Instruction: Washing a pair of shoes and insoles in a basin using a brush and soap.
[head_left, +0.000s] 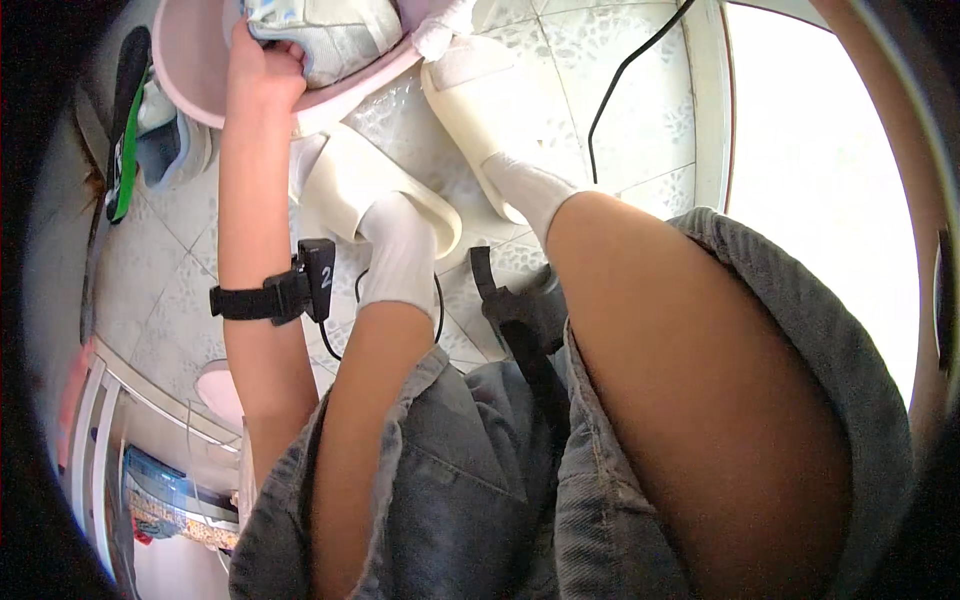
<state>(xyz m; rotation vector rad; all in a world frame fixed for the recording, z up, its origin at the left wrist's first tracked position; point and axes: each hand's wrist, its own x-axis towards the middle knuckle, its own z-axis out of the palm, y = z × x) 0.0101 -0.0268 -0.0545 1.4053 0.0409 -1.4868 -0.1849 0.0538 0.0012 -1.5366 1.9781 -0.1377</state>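
My left hand (274, 71) grips the edge of a pale grey and white fabric shoe (337, 45) with blue marks, its fingers curled at the near end. The shoe rests in a pink plastic basin (187, 90), cut off by the top of the picture. A white cloth (446, 30) hangs over the basin's right rim. On my left forearm sits a black strap (251, 301) with a small black device (319, 279). My right hand is out of view; only part of the right arm shows along the right edge.
Left of the basin are another shoe (165, 146) and a green-and-black flat object (127, 127), perhaps an insole. My feet wear cream slippers (461, 112). A black cable (622, 67) crosses the tiled floor (652, 97). A pink slipper (217, 386) lies near a rack (97, 442).
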